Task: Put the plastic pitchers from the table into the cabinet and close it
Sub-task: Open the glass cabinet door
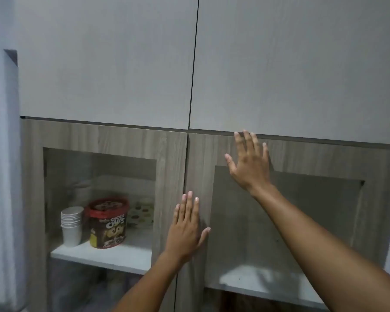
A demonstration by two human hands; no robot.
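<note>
A tall cabinet fills the view, with two wood-grain glass-paned doors below two plain grey upper doors. My left hand (187, 228) lies flat, fingers spread, on the inner frame of the right glass door (198, 167), close to the seam between the doors. My right hand (249, 163) is pressed flat on that same door's top frame, fingertips at its upper edge. Both lower doors look flush with the cabinet front. No plastic pitcher is visible; behind the right pane I see only a white shelf (263, 282).
Behind the left glass door (169, 158), a stack of white paper cups (71, 225) and a red-lidded Choco Chips tub (108, 222) stand on a white shelf (104, 255), with a dotted item behind them. A pale wall (0, 154) borders the cabinet on the left.
</note>
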